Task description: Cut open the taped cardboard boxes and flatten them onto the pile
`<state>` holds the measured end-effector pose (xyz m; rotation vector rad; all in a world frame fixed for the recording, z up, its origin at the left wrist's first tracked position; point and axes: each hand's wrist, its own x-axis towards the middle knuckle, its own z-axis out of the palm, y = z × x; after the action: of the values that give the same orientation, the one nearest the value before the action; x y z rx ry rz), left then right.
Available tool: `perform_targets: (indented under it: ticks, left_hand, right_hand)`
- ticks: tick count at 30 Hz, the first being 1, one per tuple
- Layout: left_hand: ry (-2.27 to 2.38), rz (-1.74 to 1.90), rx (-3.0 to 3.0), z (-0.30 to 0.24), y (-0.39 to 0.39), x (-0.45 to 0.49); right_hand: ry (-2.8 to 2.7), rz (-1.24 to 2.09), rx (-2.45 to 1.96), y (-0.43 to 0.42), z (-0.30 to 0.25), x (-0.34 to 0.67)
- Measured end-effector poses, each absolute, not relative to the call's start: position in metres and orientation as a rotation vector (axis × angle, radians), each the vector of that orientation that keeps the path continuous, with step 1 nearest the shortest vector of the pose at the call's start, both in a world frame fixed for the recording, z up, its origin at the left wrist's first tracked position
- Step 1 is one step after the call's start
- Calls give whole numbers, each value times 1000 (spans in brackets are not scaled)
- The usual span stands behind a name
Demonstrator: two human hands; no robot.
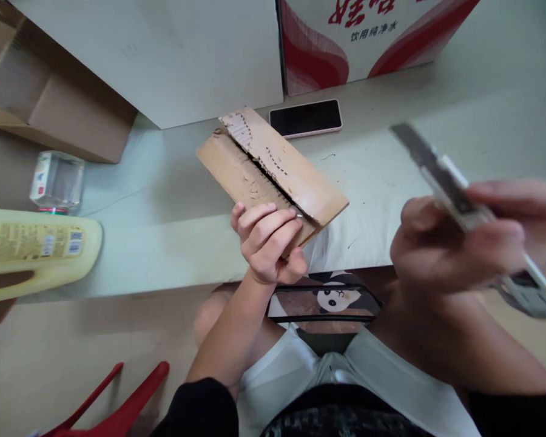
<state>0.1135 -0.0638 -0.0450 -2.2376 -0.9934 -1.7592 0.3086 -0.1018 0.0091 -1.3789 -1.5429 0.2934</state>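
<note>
My left hand [270, 240] is closed around the near end of a piece of brown cardboard [295, 167], folded or layered, above the table edge. A dark slit with ragged edges runs along the cardboard, and small cut marks dot its surface. In my right hand [459, 243], held up at the right, is a utility knife [455, 188]. Its blade is out and points up and to the left, apart from the cardboard. The knife and right hand are slightly blurred.
A phone [306, 118] lies beyond the cardboard, before a white box [186, 54] and a red-and-white carton [318, 54]. To the left are a clear bottle [61, 179], a yellow bottle [50, 249] and a brown box [77, 115]. A red stool [118, 406] stands below.
</note>
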Motion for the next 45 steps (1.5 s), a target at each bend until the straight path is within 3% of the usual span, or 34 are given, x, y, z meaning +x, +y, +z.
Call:
perform_targets:
  ticks: [3,9,14,33,45]
  left_hand:
    - [-981,-1748,-2228,-45,-64,114]
    - [-1083,-1687,-2210,-45,-67,116]
    - [-1430,-1661,-2251,-35,-73,114]
    - [-1736,-1892,-1890,-49,-43,67]
    - [-1727,-2355,-1425,-48,-28,45]
  right_hand:
    - [-1257,202,-1415,-79,-13,314]
    - [-1668,444,-2036,-59,-44,331]
    - [-1821,611,-2267,-58,-50,326]
    - [-1816,530,-2267,-58,-57,324]
    - [-1813,549,-2245,-58,-56,326]
